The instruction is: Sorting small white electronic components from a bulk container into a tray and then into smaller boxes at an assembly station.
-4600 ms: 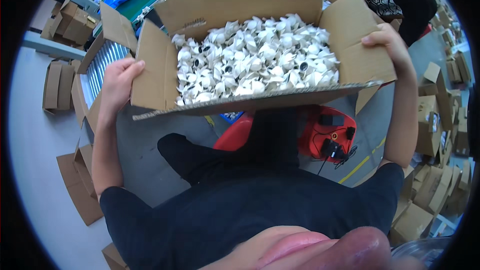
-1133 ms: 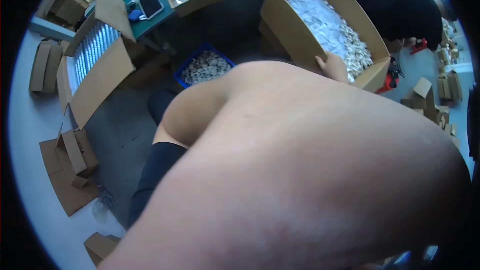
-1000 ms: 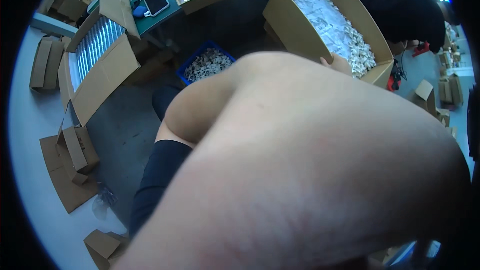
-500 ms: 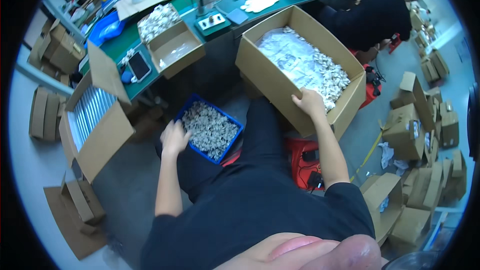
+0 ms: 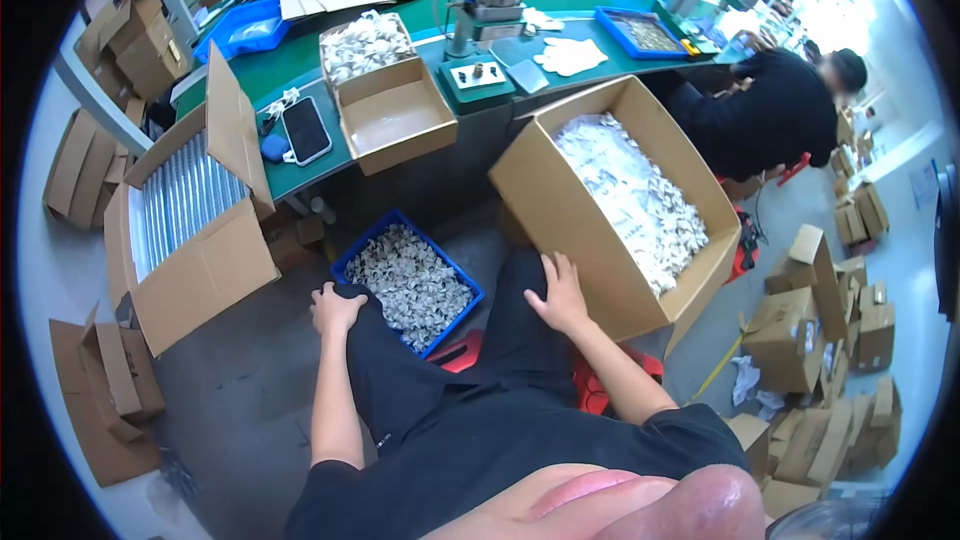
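Observation:
My left hand [image 5: 336, 309] rests on my left knee with its fingers bent over it and apart, beside a blue tray [image 5: 462, 328]. Many small grey-white parts [image 5: 408, 278] fill that tray, which sits low between my legs. On my right thigh lies my right hand [image 5: 560, 295], fingers spread and nothing in it. Just right of it stands a large cardboard box [image 5: 580, 225], tilted, its open top showing more small white parts [image 5: 670, 225] and a clear plastic bag [image 5: 598, 152].
A green workbench [image 5: 305, 178] carries a phone [image 5: 306, 130], small cardboard boxes [image 5: 395, 118], a press machine [image 5: 490, 0] and white gloves [image 5: 571, 57]. At left an open carton [image 5: 205, 275] holds silvery tubes. Another person [image 5: 770, 110] sits at right, near stacked cartons [image 5: 785, 340].
My right hand has let go of the large box's edge and come down onto my thigh. My left hand has moved from the tray's edge to my knee. The view has shifted.

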`<state>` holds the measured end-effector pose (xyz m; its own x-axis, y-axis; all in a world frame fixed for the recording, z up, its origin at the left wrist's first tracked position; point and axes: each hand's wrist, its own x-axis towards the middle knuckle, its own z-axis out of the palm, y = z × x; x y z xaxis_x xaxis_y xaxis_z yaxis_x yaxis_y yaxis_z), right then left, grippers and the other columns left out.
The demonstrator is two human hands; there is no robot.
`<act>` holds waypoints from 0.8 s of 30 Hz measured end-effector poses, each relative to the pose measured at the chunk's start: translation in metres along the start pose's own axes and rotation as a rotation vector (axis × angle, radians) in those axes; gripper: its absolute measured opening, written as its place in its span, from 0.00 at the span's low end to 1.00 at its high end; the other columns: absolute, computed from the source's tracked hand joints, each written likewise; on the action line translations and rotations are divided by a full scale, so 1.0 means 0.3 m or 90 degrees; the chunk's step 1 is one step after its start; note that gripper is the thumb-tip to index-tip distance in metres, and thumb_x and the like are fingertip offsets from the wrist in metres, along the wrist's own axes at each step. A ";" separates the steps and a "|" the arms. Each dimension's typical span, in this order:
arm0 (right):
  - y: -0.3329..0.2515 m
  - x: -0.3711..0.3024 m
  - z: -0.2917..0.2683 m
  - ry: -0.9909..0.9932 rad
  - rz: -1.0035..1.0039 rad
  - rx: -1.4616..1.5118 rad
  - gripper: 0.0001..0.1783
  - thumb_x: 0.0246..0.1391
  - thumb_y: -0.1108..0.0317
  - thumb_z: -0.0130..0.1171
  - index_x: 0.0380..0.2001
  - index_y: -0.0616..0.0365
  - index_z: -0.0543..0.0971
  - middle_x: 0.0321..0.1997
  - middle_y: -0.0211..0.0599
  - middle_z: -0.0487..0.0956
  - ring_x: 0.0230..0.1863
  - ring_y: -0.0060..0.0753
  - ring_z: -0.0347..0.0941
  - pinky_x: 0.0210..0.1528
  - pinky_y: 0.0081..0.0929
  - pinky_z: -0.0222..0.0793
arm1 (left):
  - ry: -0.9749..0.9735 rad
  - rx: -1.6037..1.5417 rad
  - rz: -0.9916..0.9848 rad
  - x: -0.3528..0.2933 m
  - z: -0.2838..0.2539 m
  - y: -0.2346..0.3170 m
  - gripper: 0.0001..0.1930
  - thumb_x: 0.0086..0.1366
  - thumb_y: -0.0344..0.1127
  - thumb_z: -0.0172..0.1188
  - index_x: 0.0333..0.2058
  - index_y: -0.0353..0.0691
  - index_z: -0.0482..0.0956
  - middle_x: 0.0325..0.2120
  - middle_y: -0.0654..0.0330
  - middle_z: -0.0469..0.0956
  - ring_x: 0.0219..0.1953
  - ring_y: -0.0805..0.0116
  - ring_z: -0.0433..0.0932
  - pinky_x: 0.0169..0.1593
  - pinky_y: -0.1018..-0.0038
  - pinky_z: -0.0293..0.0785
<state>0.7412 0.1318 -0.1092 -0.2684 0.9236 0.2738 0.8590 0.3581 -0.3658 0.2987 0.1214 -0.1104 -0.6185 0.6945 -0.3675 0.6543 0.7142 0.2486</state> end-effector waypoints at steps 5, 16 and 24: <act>0.140 0.113 0.374 -0.203 0.282 0.062 0.52 0.55 0.40 0.62 0.73 0.56 0.55 0.73 0.61 0.60 0.73 0.62 0.56 0.73 0.48 0.54 | -0.104 -0.022 -0.003 0.204 0.003 -0.011 0.31 0.50 0.53 0.72 0.52 0.45 0.83 0.54 0.48 0.80 0.57 0.48 0.78 0.59 0.57 0.74; 0.035 0.485 0.596 -0.401 0.423 -0.014 0.53 0.56 0.33 0.58 0.73 0.56 0.56 0.72 0.64 0.61 0.68 0.63 0.65 0.70 0.47 0.61 | -0.111 -0.049 -0.040 0.481 0.053 -0.121 0.23 0.55 0.52 0.67 0.42 0.41 0.88 0.45 0.48 0.85 0.51 0.46 0.82 0.54 0.59 0.76; -0.009 0.520 0.563 -0.332 0.391 0.041 0.45 0.60 0.37 0.54 0.71 0.55 0.61 0.72 0.58 0.62 0.70 0.61 0.62 0.70 0.48 0.62 | 0.111 -0.491 -0.115 0.675 0.399 -0.679 0.21 0.65 0.49 0.59 0.42 0.34 0.86 0.40 0.47 0.85 0.43 0.55 0.83 0.52 0.63 0.75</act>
<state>0.6232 0.2981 -0.2157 0.0608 0.8974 -0.4370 0.8970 -0.2412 -0.3704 0.0921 0.1061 -0.3428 -0.7864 0.5212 -0.3314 0.0932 0.6305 0.7706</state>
